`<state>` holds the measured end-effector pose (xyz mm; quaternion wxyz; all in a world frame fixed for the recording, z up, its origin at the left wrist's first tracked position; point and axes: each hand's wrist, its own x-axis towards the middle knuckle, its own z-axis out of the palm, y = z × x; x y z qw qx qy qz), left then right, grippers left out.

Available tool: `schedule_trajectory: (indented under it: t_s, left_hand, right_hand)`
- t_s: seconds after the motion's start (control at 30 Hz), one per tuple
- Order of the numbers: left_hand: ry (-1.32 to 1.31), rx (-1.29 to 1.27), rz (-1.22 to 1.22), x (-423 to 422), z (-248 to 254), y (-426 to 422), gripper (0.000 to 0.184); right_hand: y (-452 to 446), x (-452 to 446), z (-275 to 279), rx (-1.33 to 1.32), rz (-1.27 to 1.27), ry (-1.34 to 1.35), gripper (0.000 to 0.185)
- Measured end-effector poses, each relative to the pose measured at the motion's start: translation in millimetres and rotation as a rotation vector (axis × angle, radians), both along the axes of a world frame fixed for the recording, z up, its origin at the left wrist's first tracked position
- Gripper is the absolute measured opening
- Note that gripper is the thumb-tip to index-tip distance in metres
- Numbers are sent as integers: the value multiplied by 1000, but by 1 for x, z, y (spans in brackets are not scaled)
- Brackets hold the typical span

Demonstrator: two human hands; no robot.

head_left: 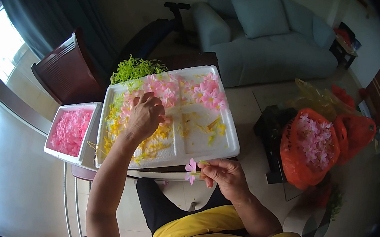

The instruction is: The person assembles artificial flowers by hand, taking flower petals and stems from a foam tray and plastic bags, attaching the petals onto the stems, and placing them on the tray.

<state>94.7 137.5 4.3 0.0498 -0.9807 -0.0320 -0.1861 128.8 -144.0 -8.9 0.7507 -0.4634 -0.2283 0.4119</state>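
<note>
My right hand (226, 176) pinches the short green stem of a pink artificial flower (191, 171), held in front of the near edge of the white foam tray (233, 147). Over the tray's left half, my left hand (145, 115) reaches down with curled fingers among loose pink petals (167, 90) and yellow pieces (156, 145). Its fingertips are partly hidden, so what they hold does not show. Assembled pink flowers (210, 93) lie in the tray's far right compartment. Bright green stems (137, 69) are heaped at the far left corner.
A smaller foam box (66, 153) of pink petals stands to the left, near a dark wooden chair (64, 67). On the right, a red plastic bag (289, 169) holds several pink flowers. A grey-blue sofa (272, 53) stands behind.
</note>
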Motion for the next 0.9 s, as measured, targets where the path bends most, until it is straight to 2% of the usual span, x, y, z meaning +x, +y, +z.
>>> schedule_trajectory:
  t_s: [0.2,0.33,0.37,0.5,0.53,0.67,0.9]
  left_hand:
    - [-177,-136,6,-9,15,-28,13]
    - [-315,-858,161,-23,20,-58,8]
    - [-318,-859,163,-24,19,-64,8]
    - [-552,-1726,-39,-29,13,-85,8]
    - [-553,-1729,-39,-32,10,-87,8]
    - [-552,-2089,-140,-45,-11,-96,11]
    - [-513,-2234,-141,-58,-6,-127,14]
  right_hand:
    - [5,4,-14,108,-72,106,13]
    - [13,5,-18,97,-65,102,17]
    - [16,4,-17,95,-62,101,17]
    - [26,1,-14,103,-63,52,16]
    - [28,0,-12,100,-63,51,16]
    - [31,-6,-2,43,-105,38,16]
    - [34,-15,0,52,-121,43,15]
